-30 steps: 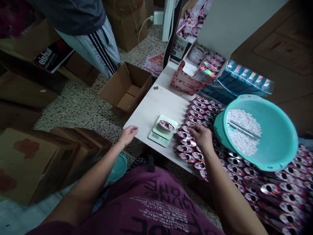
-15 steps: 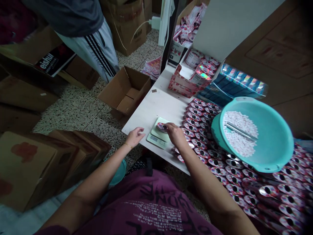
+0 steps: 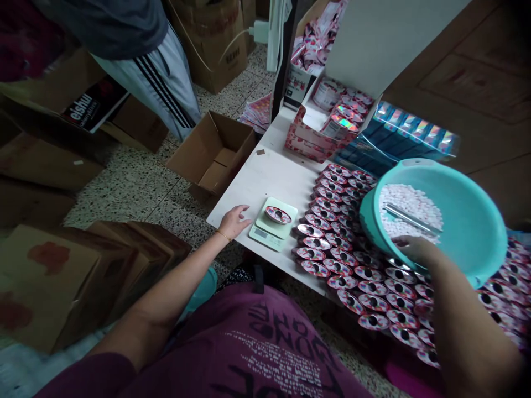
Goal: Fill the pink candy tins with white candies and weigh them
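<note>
My left hand (image 3: pixel 234 222) hovers over the table's front edge beside a pale green digital scale (image 3: pixel 266 238), fingers apart and holding nothing. One small oval container (image 3: pixel 278 215), printed red and white with a dark round hole in its top, rests on the scale's plate. At the near rim of a turquoise basin (image 3: pixel 464 204), my right hand (image 3: pixel 417 250) reaches in with its fingers loosely extended; nothing shows in it. White pellets (image 3: pixel 409 202) fill the basin's left part, and a metal tube (image 3: pixel 412 218) lies on them. Several rows of matching oval containers (image 3: pixel 327 210) stand around the basin.
Behind the rows are a printed box (image 3: pixel 309 138) of similar packs and blue packaged goods (image 3: pixel 384 138). An open carton (image 3: pixel 207 146) stands left of the white table (image 3: pixel 243 185). Closed cartons (image 3: pixel 53 276) fill the lower left. Another person (image 3: pixel 153 72) stands at upper left.
My right hand has let go of the container on the scale and moved right to the basin. My left hand has shifted slightly toward the scale.
</note>
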The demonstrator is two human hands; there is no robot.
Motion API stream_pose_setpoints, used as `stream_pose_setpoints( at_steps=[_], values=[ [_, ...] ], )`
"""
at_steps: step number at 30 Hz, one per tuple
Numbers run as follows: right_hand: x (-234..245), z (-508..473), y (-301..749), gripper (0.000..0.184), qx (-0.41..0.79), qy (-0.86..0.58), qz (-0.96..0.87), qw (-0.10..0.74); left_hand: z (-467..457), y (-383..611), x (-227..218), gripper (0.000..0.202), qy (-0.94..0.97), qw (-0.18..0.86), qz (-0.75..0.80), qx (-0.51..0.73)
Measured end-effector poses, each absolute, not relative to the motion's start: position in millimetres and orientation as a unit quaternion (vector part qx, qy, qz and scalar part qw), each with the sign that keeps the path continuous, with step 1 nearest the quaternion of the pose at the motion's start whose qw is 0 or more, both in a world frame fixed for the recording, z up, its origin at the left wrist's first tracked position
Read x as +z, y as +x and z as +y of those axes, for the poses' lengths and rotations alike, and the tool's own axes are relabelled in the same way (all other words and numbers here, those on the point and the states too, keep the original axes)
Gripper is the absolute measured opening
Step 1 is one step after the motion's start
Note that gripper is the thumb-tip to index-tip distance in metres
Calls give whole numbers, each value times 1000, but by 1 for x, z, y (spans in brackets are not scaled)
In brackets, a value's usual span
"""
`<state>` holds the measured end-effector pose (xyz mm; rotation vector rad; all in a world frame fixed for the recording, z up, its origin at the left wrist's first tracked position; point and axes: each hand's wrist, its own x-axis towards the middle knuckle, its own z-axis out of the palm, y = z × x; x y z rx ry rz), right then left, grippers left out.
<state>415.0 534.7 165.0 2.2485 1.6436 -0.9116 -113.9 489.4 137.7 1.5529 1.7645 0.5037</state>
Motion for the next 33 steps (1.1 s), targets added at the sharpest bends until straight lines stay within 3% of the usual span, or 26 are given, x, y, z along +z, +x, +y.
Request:
stream_pose_setpoints(
  at_steps=[5, 8, 11, 15, 20, 23, 26, 30, 33],
  values=[
    [182, 536, 416, 5, -225, 798, 553, 80, 482, -117, 141, 38, 596, 367, 682, 209],
    [215, 521, 383, 11, -175, 822, 536, -72, 480, -121, 143, 35, 590, 363, 689, 211],
    [233, 508, 306, 21, -259, 709, 621, -211, 480, -117, 145, 35, 588, 367, 689, 209],
    [213, 508, 179, 18, -287, 514, 783, -201, 483, -107, 151, 36, 591, 373, 683, 210],
    [171, 522, 104, 19, -252, 476, 834, -118, 488, -98, 155, 37, 613, 367, 673, 193],
    [164, 526, 100, 19, -242, 480, 837, -104, 494, -83, 155, 47, 687, 308, 632, 185],
    [173, 524, 108, 19, -248, 484, 825, -156, 505, -62, 152, 51, 761, 254, 579, 145],
    [195, 508, 139, 17, -261, 508, 768, -290, 537, -43, 148, 30, 809, 255, 522, 87],
    [206, 483, 179, 18, -236, 555, 721, -341, 586, -36, 145, 30, 823, 221, 512, 108]
  ],
)
